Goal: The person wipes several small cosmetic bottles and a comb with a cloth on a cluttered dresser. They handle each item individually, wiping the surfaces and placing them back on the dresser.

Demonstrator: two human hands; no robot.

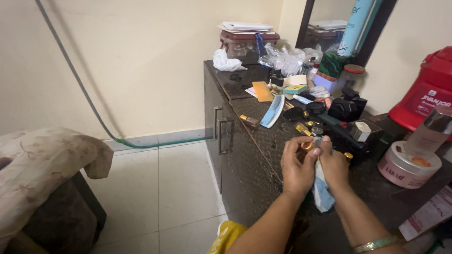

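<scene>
Now the left hand holds a small gold-capped bottle tight in its fingers, over the dark surface. The right hand grips a cloth and looks to be wiping it; next, turning the bottle would bring up a new side.

two hands: one left hand, one right hand. one small gold-capped bottle between them. one blue-and-white cloth. one gold bangle. one dark cabinet, with two metal door handles. one blue comb. one round pink cream jar. one clear bottle with silver cap. one red jug. one orange card. one crumpled white tissue. one lidded storage box, with one stack of papers on top. one tall blue tube. one black camera. small gold-tipped bottles lying loose on the top, at least three; exact count unclear in the clutter. one floral bedcover.
</scene>
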